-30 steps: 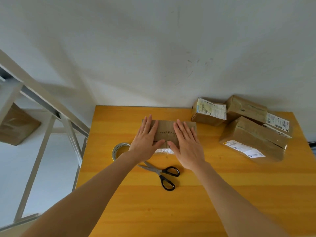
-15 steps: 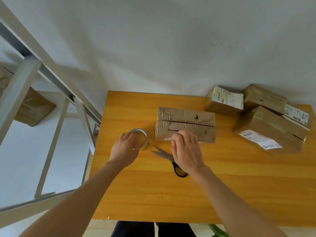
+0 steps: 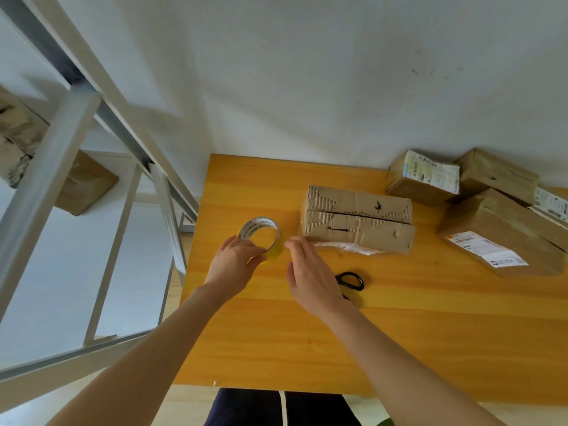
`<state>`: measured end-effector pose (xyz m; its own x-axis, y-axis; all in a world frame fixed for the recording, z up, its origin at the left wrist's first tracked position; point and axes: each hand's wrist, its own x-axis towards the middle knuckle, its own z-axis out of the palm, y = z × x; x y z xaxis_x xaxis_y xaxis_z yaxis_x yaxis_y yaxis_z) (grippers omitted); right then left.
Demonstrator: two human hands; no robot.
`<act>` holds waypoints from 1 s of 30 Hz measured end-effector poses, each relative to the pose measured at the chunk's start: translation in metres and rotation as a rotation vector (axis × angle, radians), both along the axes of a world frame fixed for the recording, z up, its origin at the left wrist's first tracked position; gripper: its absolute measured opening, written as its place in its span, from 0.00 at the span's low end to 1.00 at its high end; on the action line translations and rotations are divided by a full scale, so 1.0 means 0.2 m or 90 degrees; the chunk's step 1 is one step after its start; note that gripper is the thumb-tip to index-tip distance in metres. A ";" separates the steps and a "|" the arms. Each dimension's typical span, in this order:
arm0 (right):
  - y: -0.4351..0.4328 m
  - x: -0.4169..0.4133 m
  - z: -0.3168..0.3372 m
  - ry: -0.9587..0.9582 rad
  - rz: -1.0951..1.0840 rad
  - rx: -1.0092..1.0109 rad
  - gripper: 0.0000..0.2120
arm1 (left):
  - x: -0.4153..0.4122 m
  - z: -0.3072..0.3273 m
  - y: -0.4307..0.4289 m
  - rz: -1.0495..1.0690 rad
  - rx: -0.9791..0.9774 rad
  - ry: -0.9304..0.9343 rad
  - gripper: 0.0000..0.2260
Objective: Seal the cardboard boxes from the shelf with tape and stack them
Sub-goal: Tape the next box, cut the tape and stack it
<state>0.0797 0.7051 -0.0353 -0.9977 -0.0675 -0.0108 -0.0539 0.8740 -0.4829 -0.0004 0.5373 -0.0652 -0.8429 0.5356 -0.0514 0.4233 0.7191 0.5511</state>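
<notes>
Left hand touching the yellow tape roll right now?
Touching. The head view shows the left hand with fingers and thumb curled round the near rim of the yellow tape roll, no gap.

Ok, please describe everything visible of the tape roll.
The tape roll is a ring of yellowish tape on a white core printed MADE IN CHINA inside. It is tilted, hole toward the camera, over the left part of the table. The left hand grips its lower rim; the right hand is beside its right edge, blurred, so touch is unclear.
</notes>
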 end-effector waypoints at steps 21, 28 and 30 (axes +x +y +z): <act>-0.02 -0.26 0.36 0.168 -0.234 -0.204 0.06 | -0.17 0.47 -0.04 -0.096 0.160 0.076 0.08; 0.06 -0.31 0.47 0.088 -0.355 -0.355 0.06 | -0.23 0.53 0.01 -0.052 0.123 -0.054 0.10; 0.08 -0.31 0.50 0.080 -0.352 -0.392 0.06 | -0.27 0.55 0.02 -0.028 0.130 -0.098 0.09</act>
<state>0.0175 0.7206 0.0647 -0.8798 0.4749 -0.0184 0.2195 0.3718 -0.9020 -0.0541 0.5414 0.0449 -0.8091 0.5841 -0.0645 0.3511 0.5686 0.7439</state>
